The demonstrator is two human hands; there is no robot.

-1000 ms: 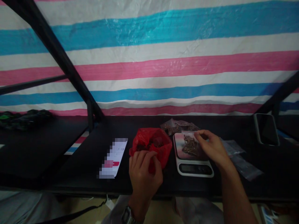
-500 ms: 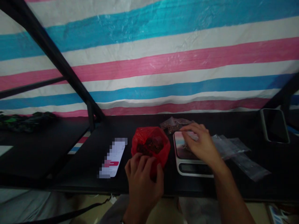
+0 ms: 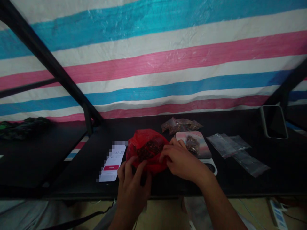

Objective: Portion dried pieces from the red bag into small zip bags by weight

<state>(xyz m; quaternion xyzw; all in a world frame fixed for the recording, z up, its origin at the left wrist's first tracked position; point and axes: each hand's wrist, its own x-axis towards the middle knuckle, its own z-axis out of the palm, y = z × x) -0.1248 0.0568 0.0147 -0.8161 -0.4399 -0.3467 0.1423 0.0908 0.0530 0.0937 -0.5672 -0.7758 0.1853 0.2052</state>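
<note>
A red plastic bag (image 3: 135,140) stands with its mouth spread, holding small dark brown pieces (image 3: 150,149). My left hand (image 3: 134,183) grips its near left rim with bent fingers. On the right side of the bag, my right hand (image 3: 184,159) pinches the rim, fingers closed. Just beyond that hand is a white digital scale (image 3: 205,148), its display partly covered by the hand. On the scale's plate lies a small clear bag of brown pieces (image 3: 192,144).
Several filled clear bags (image 3: 181,125) lie behind the scale. Flat clear zip bags (image 3: 236,151) are to its right. A phone with a lit screen (image 3: 112,163) lies left of the red bag. A dark-screened device (image 3: 274,122) is at far right; a black frame bar (image 3: 50,60) slants up at left.
My right hand has moved left from above the scale to the red bag's rim. A small filled bag now shows on the scale. The red bag appears wider and tilted.
</note>
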